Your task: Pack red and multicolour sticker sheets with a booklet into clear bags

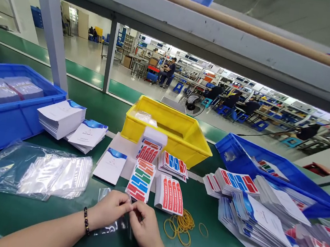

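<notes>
My left hand [112,210], with a dark beaded bracelet [86,221] on the wrist, and my right hand [146,227] meet at a clear plastic bag [107,228]. Thumbs and fingers of both are pinched on the bag's edge. Just beyond my fingertips lies a sheet of coloured stickers [141,180]. A white booklet with a blue top [111,165] is to its left. To the right are a pile of red sticker sheets [170,194] and, behind it, a pile of blue and red ones [173,165]. Yellow rubber bands [181,225] lie beside my right hand.
A pile of clear bags [56,174] and stacked booklets [62,115] lie left, near a blue bin [5,124]. Behind stands a yellow bin [166,133]. At right are booklet bundles [258,219] and another blue bin [282,170]. A shelf beam [195,27] crosses overhead.
</notes>
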A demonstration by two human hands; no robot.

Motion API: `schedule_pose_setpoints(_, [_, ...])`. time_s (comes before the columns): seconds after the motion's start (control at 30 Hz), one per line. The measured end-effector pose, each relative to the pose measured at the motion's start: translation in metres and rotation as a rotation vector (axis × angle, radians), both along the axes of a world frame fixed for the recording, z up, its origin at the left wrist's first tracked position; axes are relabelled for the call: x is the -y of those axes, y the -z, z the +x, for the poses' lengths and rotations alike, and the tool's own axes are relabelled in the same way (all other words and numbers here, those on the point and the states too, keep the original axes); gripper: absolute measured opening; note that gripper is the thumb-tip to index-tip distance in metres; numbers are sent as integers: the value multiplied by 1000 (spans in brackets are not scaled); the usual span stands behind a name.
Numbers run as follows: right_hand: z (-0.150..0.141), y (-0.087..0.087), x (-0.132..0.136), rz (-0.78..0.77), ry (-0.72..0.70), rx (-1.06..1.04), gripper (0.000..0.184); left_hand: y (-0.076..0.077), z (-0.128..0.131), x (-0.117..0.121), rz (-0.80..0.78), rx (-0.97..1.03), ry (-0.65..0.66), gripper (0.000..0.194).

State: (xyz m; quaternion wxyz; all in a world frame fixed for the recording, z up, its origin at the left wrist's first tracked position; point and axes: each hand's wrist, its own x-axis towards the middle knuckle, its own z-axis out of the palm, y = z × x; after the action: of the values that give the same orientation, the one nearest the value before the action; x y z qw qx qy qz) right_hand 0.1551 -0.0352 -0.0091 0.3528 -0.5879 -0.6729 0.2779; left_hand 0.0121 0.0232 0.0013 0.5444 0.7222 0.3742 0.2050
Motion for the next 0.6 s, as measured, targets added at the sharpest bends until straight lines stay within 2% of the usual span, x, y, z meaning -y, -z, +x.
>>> schedule_pose_setpoints(0.1, [0,1,0,-34,-14,-22,8,1,0,1,-7,-6,-3,27])
schedule_pose_setpoints(0.27, [3,0,-1,-26,-33,-52,17,0,2,1,-38,-17,-19,21])
schedule_pose_setpoints(0.37, [1,2,-1,39,-6,44,25,-1,3,1,-47,-32,-10,22])
schedule_pose_setpoints(0.43, [-1,5,-1,136,45,189,29,0,3,2,-38,-48,-16,23])
schedule_pose_setpoints(0.53, [-2,7,-3,306,199,405,31,1,3,4,-52,-40,-16,21])
schedule_pose_setpoints(0.6, [0,5,-3,374,291,452,32,2,4,3,-88,-20,-22,21])
